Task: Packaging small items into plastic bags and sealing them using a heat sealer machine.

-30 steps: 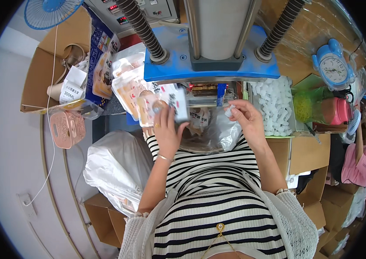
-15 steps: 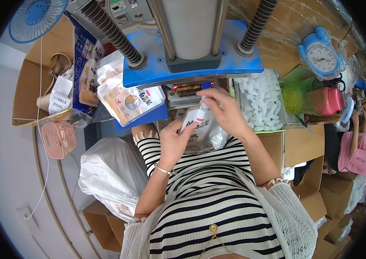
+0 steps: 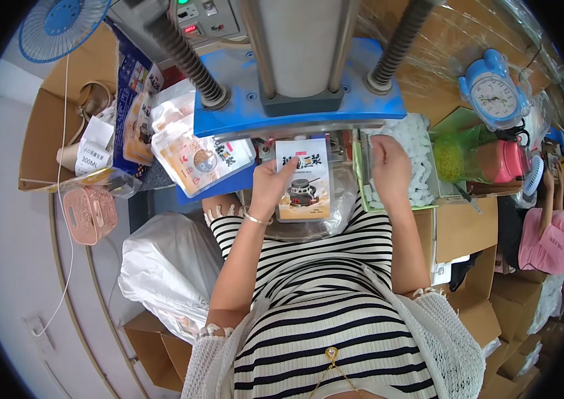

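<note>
My left hand grips the left edge of a printed stand-up pouch, thumb on its front. The pouch is white and tan with a dark pot picture. It hangs upright below the blue press, its top edge near the press's lower metal part. My right hand reaches into the green-edged box of small white plastic pieces, with its fingers curled. What its fingertips hold, if anything, is hidden. Clear plastic bagging lies behind the pouch, over my lap.
A pile of similar pouches lies at the left on a blue surface. A white sack and cardboard boxes stand lower left. At the right are a blue alarm clock and a pink-lidded jar. Another person in pink sits far right.
My right hand has left the pouch's top and moved right into the box of white pieces. The pouch, tilted before, now hangs straight with its printed front showing, still in my left hand.
</note>
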A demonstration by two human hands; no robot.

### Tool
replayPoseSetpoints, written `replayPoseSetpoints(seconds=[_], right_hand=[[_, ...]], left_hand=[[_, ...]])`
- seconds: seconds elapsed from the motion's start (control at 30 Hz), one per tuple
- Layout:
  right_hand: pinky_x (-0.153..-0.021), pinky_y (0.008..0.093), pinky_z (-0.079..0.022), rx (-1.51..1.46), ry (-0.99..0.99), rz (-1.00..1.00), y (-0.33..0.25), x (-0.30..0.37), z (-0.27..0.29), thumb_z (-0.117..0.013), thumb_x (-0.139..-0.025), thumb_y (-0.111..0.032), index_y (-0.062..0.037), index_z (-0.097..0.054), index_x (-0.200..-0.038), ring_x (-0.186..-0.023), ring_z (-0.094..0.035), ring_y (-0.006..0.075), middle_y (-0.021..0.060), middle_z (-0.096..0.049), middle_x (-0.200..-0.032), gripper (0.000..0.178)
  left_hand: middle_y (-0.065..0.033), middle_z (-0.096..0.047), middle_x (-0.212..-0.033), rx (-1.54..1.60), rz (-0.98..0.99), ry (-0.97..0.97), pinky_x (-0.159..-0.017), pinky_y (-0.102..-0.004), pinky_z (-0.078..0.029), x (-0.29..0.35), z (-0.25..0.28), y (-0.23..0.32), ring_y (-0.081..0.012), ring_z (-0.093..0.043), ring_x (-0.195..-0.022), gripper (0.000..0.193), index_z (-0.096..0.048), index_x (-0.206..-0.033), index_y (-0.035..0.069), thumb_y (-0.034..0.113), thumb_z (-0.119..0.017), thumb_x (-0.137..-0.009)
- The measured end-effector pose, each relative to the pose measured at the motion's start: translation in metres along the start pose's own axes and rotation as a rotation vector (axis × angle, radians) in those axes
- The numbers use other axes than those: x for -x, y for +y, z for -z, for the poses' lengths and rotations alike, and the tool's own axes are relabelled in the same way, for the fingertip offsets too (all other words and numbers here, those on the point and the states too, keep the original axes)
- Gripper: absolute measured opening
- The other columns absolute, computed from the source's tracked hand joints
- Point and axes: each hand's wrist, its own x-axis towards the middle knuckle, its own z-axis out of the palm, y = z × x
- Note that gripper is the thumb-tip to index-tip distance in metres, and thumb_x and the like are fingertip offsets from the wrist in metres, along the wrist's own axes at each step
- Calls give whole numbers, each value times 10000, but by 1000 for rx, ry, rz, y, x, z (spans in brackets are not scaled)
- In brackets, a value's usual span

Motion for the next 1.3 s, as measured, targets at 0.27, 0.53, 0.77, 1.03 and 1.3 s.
replayPoseSetpoints(seconds=[0.27,0.53,0.77,1.03,1.3], right_hand=[[-702,404,-491,723,-110,167,13,9,-4,-631,-709,-25,-44,-604,-870,-841,-609,298,114,-602,-859,165],[-777,439,-480,621,-208,113,19,9,-6,-594,-750,46,-20,-600,-925,-935,-573,345,154,-588,-973,187],[-770,370,-484,128,-15,60,24,14,6,-564,-873,-12,-12,-624,-1045,-921,-571,300,142,-609,-1006,181],[-803,307,-467,-525,-385,-23,-56,16,-1,-528,-967,-73,-31,-622,-1102,-905,-576,167,68,-611,-991,170],[-796,311,-480,-269,-518,219,-38,4,-34,-579,-947,-97,-15,-626,-1107,-872,-599,201,110,-626,-967,187]], left_hand=[[-232,-633,-1178,-1273,-511,542,-800,-407,-507,29,25,59,-356,-645,-945,542,-621,-1191,-20,400,-700,-858],[-121,-580,-1261,-1302,-676,364,-1032,-444,-370,64,55,-23,-364,-506,-1175,475,-593,-1205,77,53,-681,-738],[-111,-670,-918,-1006,-538,409,-744,-358,-470,64,58,31,-319,-618,-820,153,-686,-932,23,-21,-654,-789],[-22,-677,-737,-612,-203,98,-583,-238,-442,75,7,26,-46,-532,-656,204,-701,-846,-38,153,-769,-830],[-74,-731,-878,-77,16,-148,-668,-231,-495,59,-9,-13,-56,-603,-732,271,-705,-988,-71,181,-718,-888]])
